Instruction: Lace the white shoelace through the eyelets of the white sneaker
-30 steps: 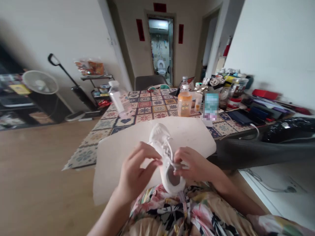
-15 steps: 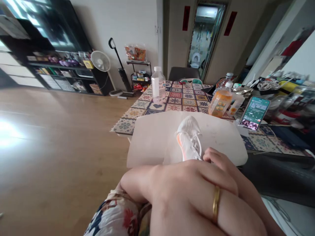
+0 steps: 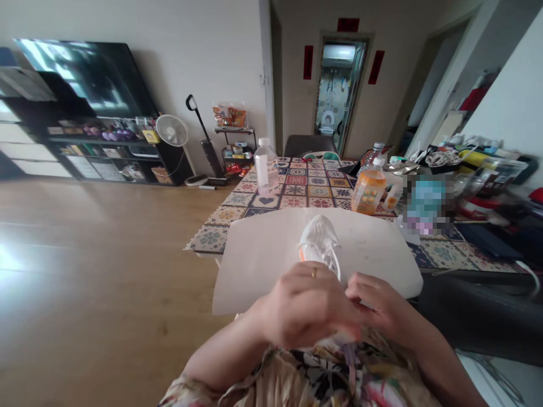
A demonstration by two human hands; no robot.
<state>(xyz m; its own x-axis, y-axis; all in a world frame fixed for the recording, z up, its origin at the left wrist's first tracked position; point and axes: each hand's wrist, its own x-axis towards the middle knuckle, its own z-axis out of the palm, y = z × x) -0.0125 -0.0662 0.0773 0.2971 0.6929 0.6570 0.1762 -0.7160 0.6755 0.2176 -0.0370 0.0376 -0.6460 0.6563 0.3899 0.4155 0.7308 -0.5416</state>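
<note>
A white sneaker [image 3: 319, 233] with white laces and an orange patch on its side lies on a white board [image 3: 254, 265], toe pointing away from me. My left hand [image 3: 311, 305], a gold ring on one finger, is closed in front of the shoe and covers its near part. Beside it, my right hand [image 3: 375, 299] has its fingers curled in, the tips close to the left hand. Whatever the fingers pinch is hidden or too small to make out.
A pinkish bottle [image 3: 266, 169] stands on the patterned tablecloth [image 3: 297, 180]. Right of it are an orange drink bottle [image 3: 369, 189], a pixelated patch and piled clutter [image 3: 479, 169]. A dark chair [image 3: 479, 316] is at my right.
My left hand has dropped away from the camera, down to beside my right hand. The view has tilted up slightly, and more of my patterned clothing shows.
</note>
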